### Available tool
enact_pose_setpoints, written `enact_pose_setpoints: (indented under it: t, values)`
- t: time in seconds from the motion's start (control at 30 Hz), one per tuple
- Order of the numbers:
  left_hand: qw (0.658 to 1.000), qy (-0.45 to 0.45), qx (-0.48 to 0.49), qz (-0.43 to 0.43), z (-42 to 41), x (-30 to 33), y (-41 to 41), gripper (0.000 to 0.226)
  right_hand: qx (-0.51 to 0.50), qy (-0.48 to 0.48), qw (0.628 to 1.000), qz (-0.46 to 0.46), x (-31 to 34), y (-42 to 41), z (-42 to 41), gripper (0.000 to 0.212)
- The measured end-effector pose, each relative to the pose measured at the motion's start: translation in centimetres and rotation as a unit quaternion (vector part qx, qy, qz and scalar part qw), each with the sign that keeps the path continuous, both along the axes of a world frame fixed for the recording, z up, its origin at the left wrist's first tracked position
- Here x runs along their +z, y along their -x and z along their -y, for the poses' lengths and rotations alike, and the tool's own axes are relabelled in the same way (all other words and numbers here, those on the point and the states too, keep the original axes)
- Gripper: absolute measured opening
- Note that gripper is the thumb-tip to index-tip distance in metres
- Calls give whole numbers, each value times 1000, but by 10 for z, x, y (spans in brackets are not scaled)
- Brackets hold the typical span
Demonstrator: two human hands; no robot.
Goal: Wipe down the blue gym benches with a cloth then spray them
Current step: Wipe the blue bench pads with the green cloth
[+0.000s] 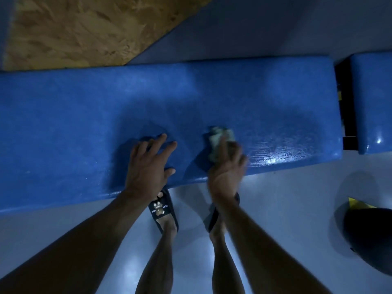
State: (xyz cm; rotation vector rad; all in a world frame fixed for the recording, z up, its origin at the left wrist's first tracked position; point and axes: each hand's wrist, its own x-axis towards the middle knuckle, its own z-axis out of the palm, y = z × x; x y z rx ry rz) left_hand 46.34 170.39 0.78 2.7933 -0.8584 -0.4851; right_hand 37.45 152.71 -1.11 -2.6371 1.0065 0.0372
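A long blue padded gym bench (84, 115) runs across the view from left to right. My left hand (148, 166) rests on its near part with fingers spread. My right hand (228, 164) grips a small pale crumpled cloth (218, 139) and presses it on the bench near the front edge; the hand is blurred. The surface to the right of the cloth shines wet (271, 153). A second blue bench pad (371, 98) starts at the far right, past a dark gap.
My feet in dark slides (163, 211) stand on the pale floor just under the bench edge. A dark rounded object with a yellow part (367, 236) lies on the floor at right. A chipboard panel (74, 28) lies behind the bench at top left.
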Motion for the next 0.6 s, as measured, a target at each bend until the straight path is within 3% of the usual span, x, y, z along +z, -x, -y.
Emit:
enact_pose_setpoints:
  t: [0.1, 0.2, 0.27, 0.33, 0.4, 0.47, 0.53, 0.6]
  values:
    - [1000, -5, -11, -2, -2, -1, -5, 75, 217, -16, 975, -36, 10, 2, -43, 66]
    - [1000, -9, -14, 3, -4, -2, -7, 76, 384, 18, 922, -39, 12, -3, 3, 59]
    - [1000, -7, -9, 3, -5, -2, -8, 76, 425, 64, 902, -46, 9, -4, 56, 59]
    - [1000, -6, -8, 1, -5, -2, -6, 75, 312, 81, 945, -60, 10, -2, 103, 65]
    - [1000, -4, -11, 3, -5, -1, -6, 74, 111, 63, 990, -61, 11, 0, 121, 74]
    - [1000, 0, -13, 4, -4, -1, -5, 73, -55, 47, 997, -36, 6, -12, 104, 74]
    - [1000, 1, -9, 2, -5, -2, -6, 74, -103, 35, 994, -8, 2, -32, 58, 74]
    - [1000, 1, -8, -1, -5, -3, -7, 73, -21, 13, 1000, 16, 0, -45, 2, 70]
